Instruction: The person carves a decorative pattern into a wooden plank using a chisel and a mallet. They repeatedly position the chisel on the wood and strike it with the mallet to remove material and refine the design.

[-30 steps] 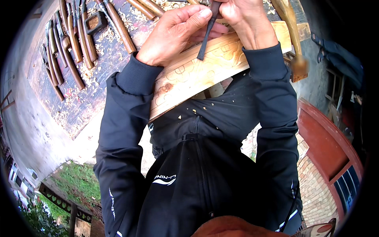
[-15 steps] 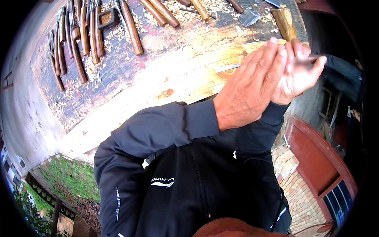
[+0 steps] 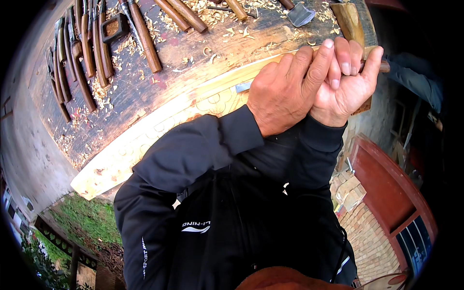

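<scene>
A long pale wooden board [image 3: 121, 162] marked with curved outlines lies along the near edge of the bench. Over its right part is a chisel, its flat steel blade [image 3: 243, 87] pointing left, low against the marked surface. My left hand [image 3: 282, 94] is closed around the chisel's front part, back of the hand up, hiding the shaft. Behind it, my right hand [image 3: 345, 84] has its palm turned up and its fingers curled over the handle, with the thumb raised. The brown handle end [image 3: 384, 66] sticks out past the right hand. Both hands overlap.
Several wooden-handled carving tools [image 3: 87, 53] lie at the bench's far left, around a dark square box [image 3: 115, 28]. More handles [image 3: 181, 14] lie at the far middle. A wide metal blade [image 3: 300, 15] and a wooden mallet-like block [image 3: 349, 21] are at far right. Shavings litter the bench [image 3: 159, 92].
Both hands and the chisel have shifted left and slightly nearer in the picture. My right fingers have curled in more, and the left fingers are more bent. The bench view has shifted left too.
</scene>
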A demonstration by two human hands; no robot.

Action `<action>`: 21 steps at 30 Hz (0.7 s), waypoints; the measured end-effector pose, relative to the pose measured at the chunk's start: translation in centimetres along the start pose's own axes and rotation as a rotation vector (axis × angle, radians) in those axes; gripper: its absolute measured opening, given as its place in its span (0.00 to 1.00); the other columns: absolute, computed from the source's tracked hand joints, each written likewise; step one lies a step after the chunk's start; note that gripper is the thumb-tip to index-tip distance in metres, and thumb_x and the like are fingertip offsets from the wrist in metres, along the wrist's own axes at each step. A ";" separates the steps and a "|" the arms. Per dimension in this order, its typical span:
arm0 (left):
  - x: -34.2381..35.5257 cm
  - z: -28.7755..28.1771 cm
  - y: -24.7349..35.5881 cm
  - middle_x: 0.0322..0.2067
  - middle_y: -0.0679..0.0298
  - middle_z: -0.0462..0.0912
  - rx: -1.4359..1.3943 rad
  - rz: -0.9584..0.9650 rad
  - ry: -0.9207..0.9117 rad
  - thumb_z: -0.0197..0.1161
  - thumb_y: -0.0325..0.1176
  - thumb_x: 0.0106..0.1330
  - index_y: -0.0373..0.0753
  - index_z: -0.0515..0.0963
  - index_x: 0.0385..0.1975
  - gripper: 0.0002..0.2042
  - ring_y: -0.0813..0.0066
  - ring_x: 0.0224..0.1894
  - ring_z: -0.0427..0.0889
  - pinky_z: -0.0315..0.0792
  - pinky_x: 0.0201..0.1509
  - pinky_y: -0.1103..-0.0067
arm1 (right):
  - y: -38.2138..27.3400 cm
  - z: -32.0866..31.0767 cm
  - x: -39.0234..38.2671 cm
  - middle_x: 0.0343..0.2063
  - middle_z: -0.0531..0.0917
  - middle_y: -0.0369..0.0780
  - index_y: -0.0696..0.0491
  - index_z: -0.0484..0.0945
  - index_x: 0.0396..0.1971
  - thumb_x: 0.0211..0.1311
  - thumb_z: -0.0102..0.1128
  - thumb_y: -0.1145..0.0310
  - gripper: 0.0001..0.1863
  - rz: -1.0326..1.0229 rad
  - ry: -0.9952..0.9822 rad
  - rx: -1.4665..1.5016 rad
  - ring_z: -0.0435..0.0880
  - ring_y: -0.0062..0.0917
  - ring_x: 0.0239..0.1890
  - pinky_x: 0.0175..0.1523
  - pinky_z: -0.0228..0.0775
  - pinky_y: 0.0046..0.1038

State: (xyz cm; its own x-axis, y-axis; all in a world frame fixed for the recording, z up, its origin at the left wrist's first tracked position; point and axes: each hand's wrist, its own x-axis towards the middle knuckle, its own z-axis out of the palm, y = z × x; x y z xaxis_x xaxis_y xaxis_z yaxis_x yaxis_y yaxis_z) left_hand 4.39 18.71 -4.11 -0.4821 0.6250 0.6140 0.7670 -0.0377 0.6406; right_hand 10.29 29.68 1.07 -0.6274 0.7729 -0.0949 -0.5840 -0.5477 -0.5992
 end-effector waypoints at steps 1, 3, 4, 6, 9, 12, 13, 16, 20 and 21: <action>-0.1 0.0 0.1 0.53 0.56 0.86 -0.017 -0.032 0.006 0.68 0.29 0.61 0.33 0.71 0.74 0.36 0.64 0.42 0.89 0.81 0.40 0.76 | 0.3 0.2 0.0 0.18 0.69 0.38 0.46 0.61 0.18 0.85 0.43 0.39 0.34 0.001 0.008 -0.011 0.56 0.19 0.11 0.16 0.50 0.20; -0.1 0.0 0.0 0.52 0.57 0.87 -0.065 -0.042 0.042 0.69 0.29 0.61 0.34 0.72 0.73 0.36 0.63 0.43 0.89 0.82 0.41 0.76 | 0.2 0.5 -0.2 0.17 0.69 0.38 0.46 0.60 0.18 0.85 0.42 0.38 0.34 -0.004 -0.048 -0.038 0.56 0.19 0.11 0.16 0.51 0.19; 0.0 0.3 -0.1 0.51 0.57 0.87 -0.100 -0.017 0.071 0.69 0.29 0.61 0.34 0.72 0.73 0.35 0.63 0.43 0.90 0.83 0.41 0.76 | 0.1 0.7 -0.3 0.17 0.69 0.38 0.46 0.60 0.18 0.85 0.42 0.38 0.35 -0.006 -0.076 -0.052 0.55 0.19 0.10 0.16 0.51 0.19; 0.3 0.5 -0.2 0.51 0.56 0.87 -0.146 0.022 0.091 0.70 0.29 0.61 0.35 0.72 0.72 0.35 0.62 0.43 0.90 0.83 0.42 0.75 | -0.5 0.8 -0.6 0.16 0.68 0.38 0.46 0.59 0.17 0.85 0.39 0.35 0.36 -0.049 -0.164 -0.011 0.56 0.20 0.10 0.15 0.53 0.19; 0.3 0.6 0.0 0.50 0.56 0.86 -0.157 0.052 0.084 0.70 0.29 0.60 0.35 0.72 0.72 0.35 0.62 0.42 0.90 0.83 0.41 0.75 | -0.8 0.7 -0.7 0.17 0.69 0.39 0.46 0.59 0.17 0.84 0.39 0.34 0.37 -0.057 -0.182 0.003 0.57 0.20 0.10 0.15 0.53 0.19; 0.2 0.3 -0.2 0.51 0.56 0.86 -0.110 0.030 0.069 0.70 0.29 0.60 0.34 0.72 0.72 0.35 0.62 0.42 0.90 0.83 0.40 0.75 | -0.6 0.3 -0.3 0.17 0.69 0.39 0.46 0.59 0.17 0.84 0.40 0.34 0.37 -0.025 -0.166 0.019 0.57 0.20 0.10 0.15 0.54 0.19; 0.2 0.4 -0.2 0.51 0.56 0.86 -0.114 0.029 0.064 0.70 0.29 0.61 0.34 0.72 0.72 0.35 0.62 0.41 0.90 0.83 0.40 0.75 | -0.6 0.4 -0.3 0.17 0.69 0.39 0.46 0.59 0.17 0.84 0.40 0.34 0.37 -0.025 -0.150 0.007 0.57 0.20 0.10 0.15 0.54 0.19; 0.2 0.4 -0.4 0.52 0.56 0.86 -0.107 0.023 0.073 0.69 0.29 0.61 0.34 0.72 0.72 0.35 0.62 0.40 0.90 0.83 0.39 0.75 | -0.4 0.5 -0.1 0.18 0.69 0.39 0.46 0.59 0.17 0.84 0.41 0.36 0.36 -0.013 -0.133 0.005 0.56 0.19 0.10 0.15 0.53 0.18; 0.1 0.7 -0.4 0.52 0.56 0.86 -0.112 0.013 0.095 0.69 0.28 0.61 0.35 0.72 0.73 0.35 0.63 0.40 0.90 0.82 0.39 0.76 | -0.4 0.2 0.1 0.18 0.69 0.39 0.46 0.59 0.18 0.84 0.41 0.36 0.36 -0.019 -0.121 -0.020 0.56 0.19 0.11 0.15 0.52 0.18; 0.1 0.6 -0.3 0.52 0.56 0.86 -0.113 0.008 0.090 0.69 0.28 0.61 0.35 0.72 0.73 0.35 0.63 0.40 0.90 0.82 0.39 0.76 | -0.4 0.3 0.1 0.18 0.69 0.39 0.46 0.59 0.18 0.85 0.41 0.36 0.35 -0.023 -0.114 -0.033 0.56 0.18 0.11 0.15 0.51 0.18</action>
State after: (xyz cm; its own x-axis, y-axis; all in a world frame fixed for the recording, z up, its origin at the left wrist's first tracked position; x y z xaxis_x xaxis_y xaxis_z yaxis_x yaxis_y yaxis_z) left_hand 4.35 19.31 -4.55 -0.5163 0.5522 0.6546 0.7205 -0.1331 0.6805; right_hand 10.34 29.86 1.49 -0.6700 0.7423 0.0093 -0.5827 -0.5180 -0.6262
